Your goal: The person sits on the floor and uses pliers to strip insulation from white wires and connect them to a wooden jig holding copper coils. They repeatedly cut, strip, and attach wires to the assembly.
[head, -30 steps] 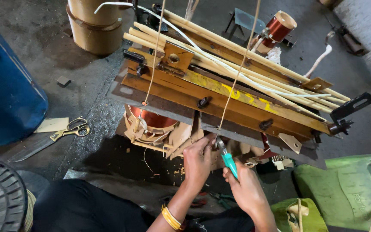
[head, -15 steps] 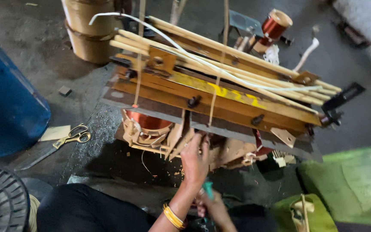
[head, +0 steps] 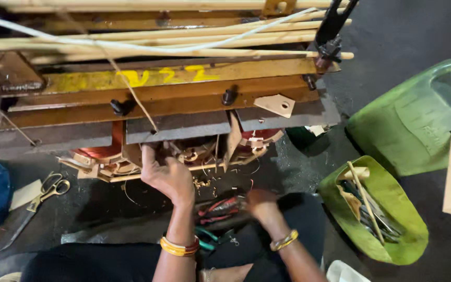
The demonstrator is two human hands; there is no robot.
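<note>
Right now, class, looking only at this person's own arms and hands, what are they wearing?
Both forearms are bare, with no sleeves and no gloves. The left hand has stacked yellow and red bangles at its wrist. The right hand, blurred, has a thinner yellow bangle at its wrist. No rings can be made out.

Single view: one head-worn camera, looking steeply down and slightly forward from above the seated person's lap. It sits close to the work, with the wooden and steel frame [head: 173, 89] filling the upper half, both forearms entering from the bottom edge, and the dark floor [head: 408, 31] at right.
</note>
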